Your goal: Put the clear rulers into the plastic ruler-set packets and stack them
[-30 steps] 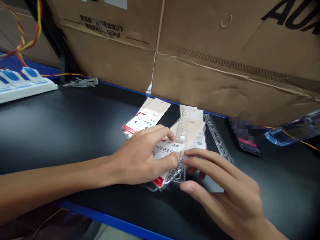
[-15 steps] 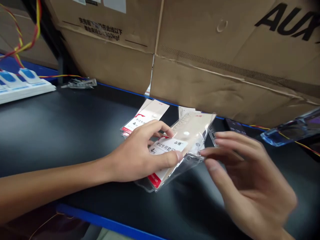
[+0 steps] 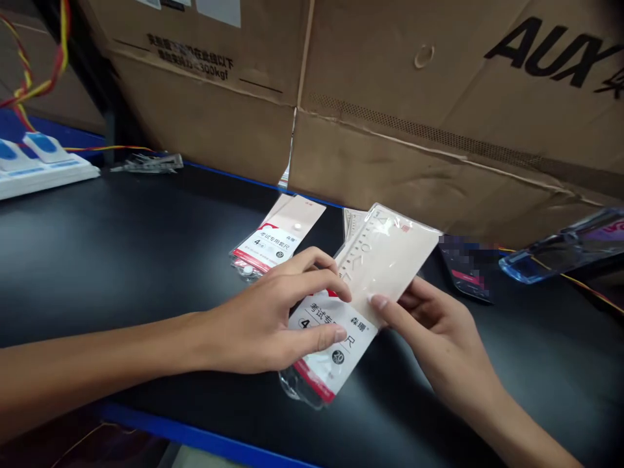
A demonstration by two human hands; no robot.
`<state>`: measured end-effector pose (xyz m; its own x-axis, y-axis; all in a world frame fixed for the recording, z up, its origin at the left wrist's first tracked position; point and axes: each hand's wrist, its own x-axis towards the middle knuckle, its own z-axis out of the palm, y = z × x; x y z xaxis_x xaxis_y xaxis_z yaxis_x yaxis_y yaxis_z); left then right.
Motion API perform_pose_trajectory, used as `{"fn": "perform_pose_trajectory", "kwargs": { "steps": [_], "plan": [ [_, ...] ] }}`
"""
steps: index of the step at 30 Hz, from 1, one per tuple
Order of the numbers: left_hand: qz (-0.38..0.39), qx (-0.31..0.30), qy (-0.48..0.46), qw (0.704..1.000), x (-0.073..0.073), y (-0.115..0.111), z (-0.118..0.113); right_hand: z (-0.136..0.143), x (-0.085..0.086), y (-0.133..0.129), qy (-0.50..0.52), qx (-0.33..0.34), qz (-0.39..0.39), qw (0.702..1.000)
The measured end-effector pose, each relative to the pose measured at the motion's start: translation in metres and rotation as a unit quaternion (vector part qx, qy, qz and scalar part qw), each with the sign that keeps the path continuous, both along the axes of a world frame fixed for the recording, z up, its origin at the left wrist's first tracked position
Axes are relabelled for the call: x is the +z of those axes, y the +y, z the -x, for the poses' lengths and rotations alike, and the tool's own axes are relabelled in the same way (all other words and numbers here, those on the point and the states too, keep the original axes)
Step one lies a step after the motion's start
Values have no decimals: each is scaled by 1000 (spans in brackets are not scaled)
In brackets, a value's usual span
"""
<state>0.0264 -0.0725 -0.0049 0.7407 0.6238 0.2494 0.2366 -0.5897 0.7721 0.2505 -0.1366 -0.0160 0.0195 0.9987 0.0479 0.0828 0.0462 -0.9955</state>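
A ruler set in a clear pouch (image 3: 385,253) with a beige backing and a white-and-red label lies tilted between my hands. My right hand (image 3: 439,331) grips its right edge, thumb on top and fingers underneath. Over the label is my left hand (image 3: 273,312), its thumb and bent fingers apart; whether the fingertips press on the pouch I cannot tell. Behind my left hand, a stack of similar ruler sets (image 3: 277,237) rests on the black table (image 3: 146,260). Part of a clear ruler piece with printed scale (image 3: 351,221) shows behind the held pouch.
Cardboard boxes (image 3: 219,123) form a wall along the table's back. A phone (image 3: 465,270) and a clear blue-edged plastic object (image 3: 541,253) are at the right. On the left are a white power strip (image 3: 49,172) and small clear plastic pieces (image 3: 149,162).
My right hand has moved from beside the pouch to grip its right edge. The pouch's far end has turned up and right, and my left fingers have loosened over the label.
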Motion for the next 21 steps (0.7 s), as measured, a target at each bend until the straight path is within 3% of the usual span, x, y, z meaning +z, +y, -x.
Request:
{"fn": "perform_pose_trajectory", "kwargs": {
  "steps": [4,7,9,12,15,18,21],
  "plan": [
    [-23,1,9,1000,1,0,-2,-17,-2,10,-8,-43,7,999],
    [-119,35,47,991,0,13,2,-36,-2,21,-46,-84,5,995],
    [-182,91,83,976,-1,30,7,-45,0,29,-81,-101,21,991],
    [-207,209,151,944,-2,59,20,-54,3,41,-152,-105,20,983],
    [-187,267,244,913,-4,81,30,-61,2,51,-301,-96,-41,948],
    [-150,261,282,911,-9,89,34,-69,-3,58,-435,-117,-92,888],
    [-138,244,269,921,-13,90,34,-77,-7,61,-416,-125,-86,896]
  ]
}}
